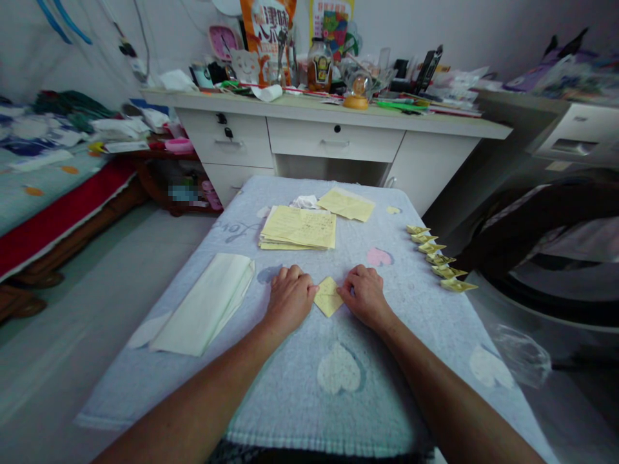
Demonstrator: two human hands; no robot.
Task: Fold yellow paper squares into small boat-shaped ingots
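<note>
A small yellow paper (329, 298), folded to a diamond, lies on the cloth-covered table (290, 393). My left hand (291, 295) pinches its left corner with curled fingers. At its right corner my right hand (362, 291) is closed the same way, thumb and fingertips on the paper. Beyond the hands sits a stack of yellow sheets (300, 225), with more yellow sheets (347, 203) behind it to the right. Several folded yellow paper pieces (440, 260) stand in a row along the table's right edge.
A folded pale green-white cloth or paper (207, 303) lies left of my left hand. Crumpled white tissue (305, 202) is behind the stack. A cluttered white desk (333, 138) stands beyond the table, a bed (53, 187) at left, a washing machine (580, 142) at right.
</note>
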